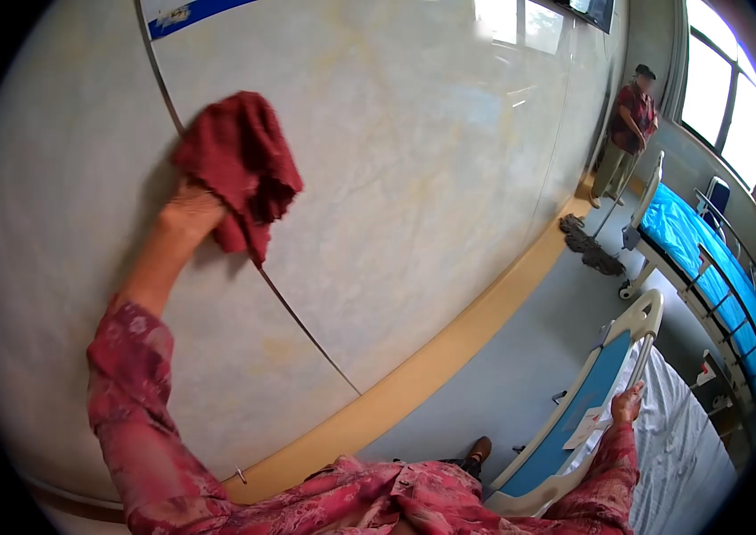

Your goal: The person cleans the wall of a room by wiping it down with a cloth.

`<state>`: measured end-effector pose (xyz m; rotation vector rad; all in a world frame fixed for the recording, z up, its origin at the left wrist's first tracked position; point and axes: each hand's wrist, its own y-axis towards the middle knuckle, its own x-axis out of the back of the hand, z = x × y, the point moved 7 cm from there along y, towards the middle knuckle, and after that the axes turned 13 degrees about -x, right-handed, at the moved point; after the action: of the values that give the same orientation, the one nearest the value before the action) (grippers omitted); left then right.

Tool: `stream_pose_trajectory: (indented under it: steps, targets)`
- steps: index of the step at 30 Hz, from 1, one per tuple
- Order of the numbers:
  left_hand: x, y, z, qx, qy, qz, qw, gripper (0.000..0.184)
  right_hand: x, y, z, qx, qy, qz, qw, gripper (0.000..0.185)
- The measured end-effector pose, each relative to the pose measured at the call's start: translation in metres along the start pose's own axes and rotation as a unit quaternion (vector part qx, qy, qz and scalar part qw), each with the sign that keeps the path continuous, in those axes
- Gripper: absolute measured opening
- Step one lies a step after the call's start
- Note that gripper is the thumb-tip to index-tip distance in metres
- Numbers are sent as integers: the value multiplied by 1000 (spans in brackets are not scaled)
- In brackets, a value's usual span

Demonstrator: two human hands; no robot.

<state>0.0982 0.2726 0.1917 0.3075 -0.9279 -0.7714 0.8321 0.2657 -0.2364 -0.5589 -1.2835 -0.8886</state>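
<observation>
My left hand (195,203) is raised to the pale, marbled wall panel (414,178) with a dark red cloth (244,165). The cloth drapes over the fingers and hides most of them, and its ragged edge hangs down to the right. Low on the right, my right hand (628,404) is closed around the metal rail (643,357) at the end of a hospital bed. That bed's end board (574,410) is cream with a blue panel and bears a white label (583,428).
A white-sheeted mattress (677,437) lies beyond the end board. Farther off stands a second bed with a blue cover (699,245) and side rails. By the window (730,80), another person (632,125) holds a grey mop (587,242). A tan baseboard (449,357) edges the floor.
</observation>
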Motion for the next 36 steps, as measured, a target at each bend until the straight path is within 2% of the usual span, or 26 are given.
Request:
stream_pose_trajectory:
  steps: [1, 3, 4, 5, 7, 9, 11, 16, 17, 22, 26, 32, 36]
  targets:
    - [6, 1, 17, 83, -35, 73, 993, 64, -1, 1, 0, 7, 3, -11, 1000, 55]
    - [-1, -10, 31, 2, 56, 27, 998, 65, -9, 8, -4, 3, 4, -24, 1000, 54]
    - [-6, -10, 38, -9, 69, 17, 997, 65, -17, 9, -4, 22, 8, -21, 1000, 55]
    - [-14, -4, 40, -5, 60, 18, 998, 65, -22, 11, -8, 36, 10, -21, 999, 55]
    - [-40, 14, 42, 6, 33, 20, 999, 66, -22, 15, -17, -30, 52, 49, 997, 58]
    - [-69, 46, 41, 11, 5, 21, 1000, 66, -35, 16, -23, -16, 38, 34, 999, 61]
    - [-98, 80, 38, 13, -22, 30, 999, 66, 1, -7, -5, 13, 23, 16, 1000, 64]
    - [-157, 140, 22, 29, -60, 73, 995, 66, 24, -19, 10, -25, -8, 62, 998, 68]
    - [-162, 143, 20, 30, -66, 80, 994, 67, 36, -28, 12, -37, 18, 68, 997, 60]
    - [-175, 158, 7, 34, -88, 107, 990, 67, 36, -35, 11, -37, 17, 76, 996, 58]
    - [-172, 140, -2, 24, -93, 118, 988, 67, 42, -35, 17, -35, 24, 65, 997, 53]
    - [-143, 61, -16, 17, -99, 134, 986, 68, 40, -31, 16, -36, 12, 72, 997, 54]
    - [-116, 13, 3, 27, -88, 126, 988, 68, 40, -30, 15, -27, 1, 54, 998, 55]
